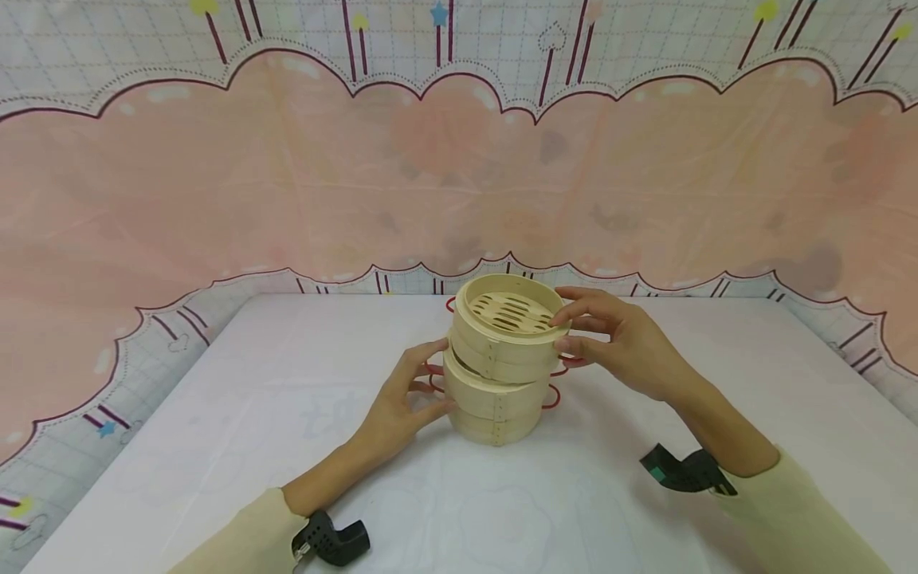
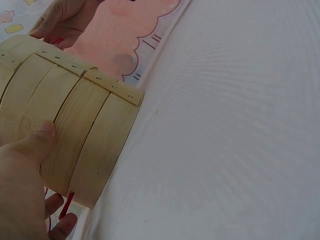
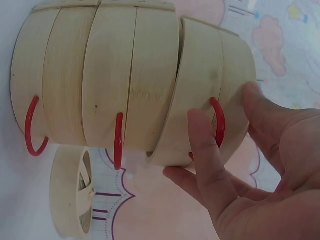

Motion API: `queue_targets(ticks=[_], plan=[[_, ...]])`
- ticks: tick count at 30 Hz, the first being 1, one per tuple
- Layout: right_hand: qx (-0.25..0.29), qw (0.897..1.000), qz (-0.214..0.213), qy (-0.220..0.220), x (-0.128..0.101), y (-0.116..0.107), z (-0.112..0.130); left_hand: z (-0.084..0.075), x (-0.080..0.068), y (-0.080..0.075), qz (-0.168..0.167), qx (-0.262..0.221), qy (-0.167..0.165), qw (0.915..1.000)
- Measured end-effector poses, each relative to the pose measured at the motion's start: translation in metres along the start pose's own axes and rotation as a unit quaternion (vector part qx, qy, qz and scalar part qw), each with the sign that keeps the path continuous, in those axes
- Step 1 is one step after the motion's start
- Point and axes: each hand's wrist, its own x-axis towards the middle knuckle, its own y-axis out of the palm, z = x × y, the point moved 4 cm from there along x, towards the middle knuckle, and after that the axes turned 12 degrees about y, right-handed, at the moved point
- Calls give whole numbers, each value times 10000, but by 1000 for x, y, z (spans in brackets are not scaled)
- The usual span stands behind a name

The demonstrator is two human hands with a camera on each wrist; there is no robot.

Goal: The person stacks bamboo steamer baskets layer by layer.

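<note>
Three bamboo steamer baskets stand stacked on the white table. The top steamer basket [image 1: 505, 355] sits tilted, with a gap at its lower edge, and its slotted floor faces up. My right hand [image 1: 624, 339] grips its right side, fingertips at the rim and beside the red handle [image 3: 219, 122]. Around the left side of the lower steamer baskets [image 1: 496, 418] my left hand [image 1: 398, 402] holds on, its thumb pressed on the bamboo wall in the left wrist view. Fingers of that hand lie by another red handle [image 2: 66, 205].
Behind the stack, the right wrist view shows a round bamboo piece [image 3: 67, 192] with slats inside; the head view hides it. The white table [image 1: 287, 383] meets a patterned peach backdrop [image 1: 430, 183]. Black wrist cameras [image 1: 331, 540] sit by both sleeves.
</note>
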Motion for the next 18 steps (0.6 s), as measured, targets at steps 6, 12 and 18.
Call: queue_targets(ticks=[6,12,18], plan=[[-44,10000,-31,-49,-1,1,2,1,0,0,14,16,-63,10000],[31,9999,-113,-91,-1,1,4,0,1,0,14,33,-30,10000],[-3,9997,-186,-163,-2,3,5,-1,2,-1,-10,38,-21,10000]])
